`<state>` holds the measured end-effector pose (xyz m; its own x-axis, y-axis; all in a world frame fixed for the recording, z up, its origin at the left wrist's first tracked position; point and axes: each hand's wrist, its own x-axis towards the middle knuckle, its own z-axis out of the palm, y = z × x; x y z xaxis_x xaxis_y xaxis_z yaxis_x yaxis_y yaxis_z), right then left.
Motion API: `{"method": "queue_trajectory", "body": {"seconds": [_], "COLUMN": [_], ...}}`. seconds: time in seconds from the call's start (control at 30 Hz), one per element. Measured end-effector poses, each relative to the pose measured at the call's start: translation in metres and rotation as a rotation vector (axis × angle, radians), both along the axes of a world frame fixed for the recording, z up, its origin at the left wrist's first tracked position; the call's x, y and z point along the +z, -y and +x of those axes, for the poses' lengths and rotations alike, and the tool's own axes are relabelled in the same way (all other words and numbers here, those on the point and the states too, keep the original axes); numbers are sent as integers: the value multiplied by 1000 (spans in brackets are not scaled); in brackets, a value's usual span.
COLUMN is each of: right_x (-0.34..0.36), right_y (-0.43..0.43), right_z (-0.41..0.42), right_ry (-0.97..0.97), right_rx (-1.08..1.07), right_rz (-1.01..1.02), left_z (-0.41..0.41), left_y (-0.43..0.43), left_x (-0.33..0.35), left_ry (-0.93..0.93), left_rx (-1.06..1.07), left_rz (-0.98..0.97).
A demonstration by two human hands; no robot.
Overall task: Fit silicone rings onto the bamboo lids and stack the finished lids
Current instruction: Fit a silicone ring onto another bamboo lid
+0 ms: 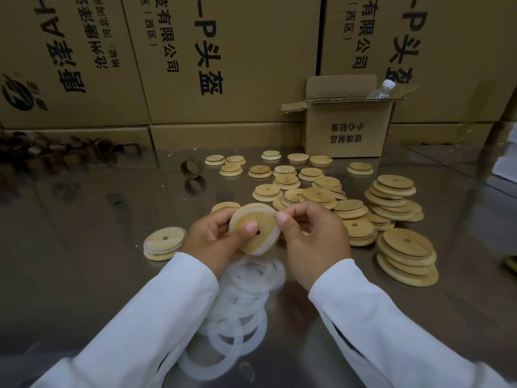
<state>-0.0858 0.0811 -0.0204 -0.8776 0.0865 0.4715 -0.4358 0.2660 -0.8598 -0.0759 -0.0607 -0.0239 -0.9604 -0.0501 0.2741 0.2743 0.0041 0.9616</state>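
Above the rings (pixel 240 298), left hand (pixel 212 239) grips lid (pixel 253 229); right hand (pixel 310 242) pinches its rim.

Dim, glary tabletop (pixel 84 247); warped edges

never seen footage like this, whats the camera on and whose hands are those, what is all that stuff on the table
No machine here: the one picture comes from a camera worn on a person's head, looking down at their own hands. The left hand holds a round bamboo lid while the fingers of the right hand pinch a white silicone ring at its edge. On the shiny metal table lie a heap of loose rings nearest the person, a small stack of lids at the left, its top one ringed, and many bare lids at the right. Cardboard boxes stand behind.
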Motion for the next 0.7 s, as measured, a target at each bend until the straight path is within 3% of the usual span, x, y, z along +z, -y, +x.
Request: {"method": "queue_trajectory", "body": {"seconds": [0.27,0.5,0.7], "right_x": [-1,-1,0], "right_y": [3,-1,-2], "right_z": [4,6,1], "right_ry": [-70,-86,14], "right_rx": [14,-59,-31], "right_rz": [5,197,52], "left_z": [-2,-2,-1], "left_y": [1,0,-2], "left_x": [0,-1,0], "left_ry": [13,-15,-12], "left_rx": [41,36,14], "left_rz": [46,-117,-34]}}
